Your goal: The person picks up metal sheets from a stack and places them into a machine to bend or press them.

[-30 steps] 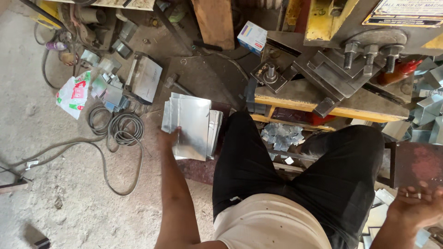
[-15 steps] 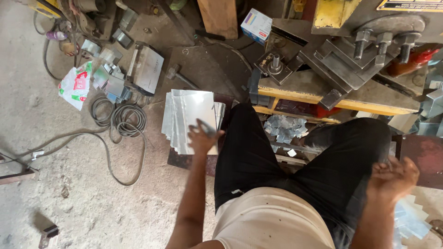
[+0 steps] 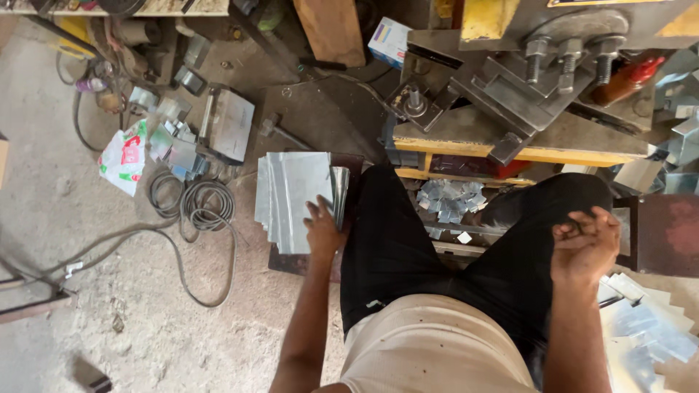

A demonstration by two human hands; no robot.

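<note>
**Head view: left hand on the stack of metal sheets, right hand curled above the knee**

The left hand (image 3: 322,231) lies on the stack of metal sheets (image 3: 291,196), which rests on the floor (image 3: 109,320) just beside the person's left leg. The fingers (image 3: 314,212) are spread on the right edge of the top sheet and are not closed around anything; whether the thumb hooks under the edge, I cannot tell. The stack lies forward of this hand, and its long axis runs away from the person toward the machine. The left hand is clearly the nearer one.

The right hand (image 3: 582,244) is well apart from the stack, above the right knee. Its fingers are curled loosely, and I cannot tell if they hold something small.

Around the stack: a coiled cable (image 3: 207,204) lies near its left edge, and a bent sheet-metal piece (image 3: 231,124) lies further left and forward. Small metal offcuts (image 3: 448,200) lie between the legs, under the yellow-edged press machine (image 3: 510,109). More cut sheets (image 3: 648,327) lie at the person's right side. Nothing stands between the left hand and the stack.
</note>
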